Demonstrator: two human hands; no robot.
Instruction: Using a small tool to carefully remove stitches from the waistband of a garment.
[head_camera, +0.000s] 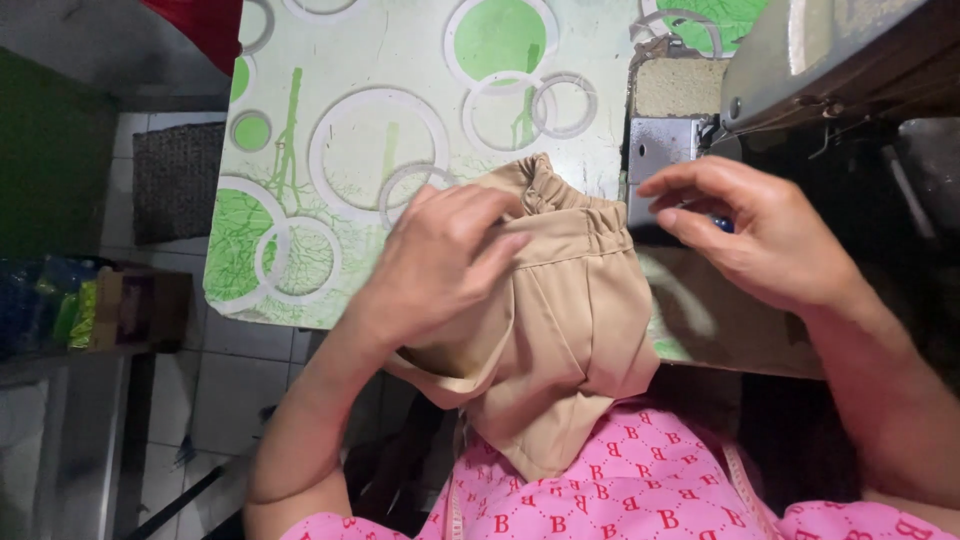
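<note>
A tan fabric garment (570, 320) with a gathered elastic waistband lies over the front edge of the sewing table and hangs down toward my lap. My left hand (440, 262) rests on top of it, fingers curled and pinching the cloth near the waistband. To the right, my right hand (760, 235) hovers just beside the garment with fingers apart, close to the sewing machine's needle area. A small blue object shows under its fingers; what it is cannot be made out.
The table (330, 150) has a pale cover with green circles. A grey sewing machine (820, 60) stands at the upper right above a metal plate (660, 150). To the left are a tiled floor, a dark mat (178, 180) and a shelf with packets (60, 305).
</note>
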